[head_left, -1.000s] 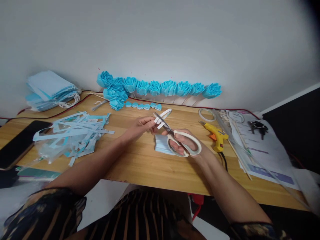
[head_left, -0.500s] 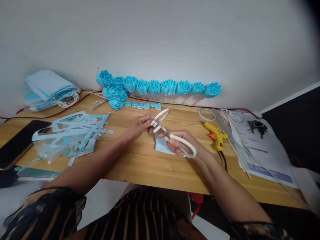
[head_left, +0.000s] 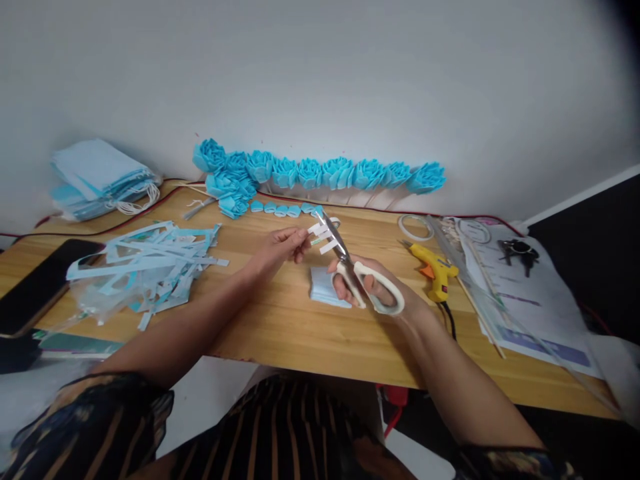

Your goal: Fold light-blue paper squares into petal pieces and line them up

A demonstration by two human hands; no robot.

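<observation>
My right hand (head_left: 367, 283) grips a pair of scissors (head_left: 383, 288) by its white handles, the blades pointing up and to the left. Several short pieces of white tape (head_left: 329, 247) lie across the blades. My left hand (head_left: 290, 245) is closed in a pinch just left of the blades, on the white tape. Part of a thin tape roll (head_left: 334, 223) shows behind the blades; most of it is hidden. Beneath my right hand, a small stack of pale blue fabric pieces (head_left: 325, 287) rests on the wooden table (head_left: 270, 333).
Blue fabric flowers (head_left: 310, 173) line the wall, with small folded blue pieces (head_left: 281, 211) before them. Cut strips (head_left: 165, 263), a phone (head_left: 45, 283) and stacked face masks (head_left: 100, 177) lie left. Right are a yellow glue gun (head_left: 433, 267), another tape roll (head_left: 416, 227) and keys (head_left: 519, 253).
The scissors have swung upright and opened at the handles, moving slightly right. The tape roll, plainly seen before, is now mostly behind the blades. My left hand has hardly moved.
</observation>
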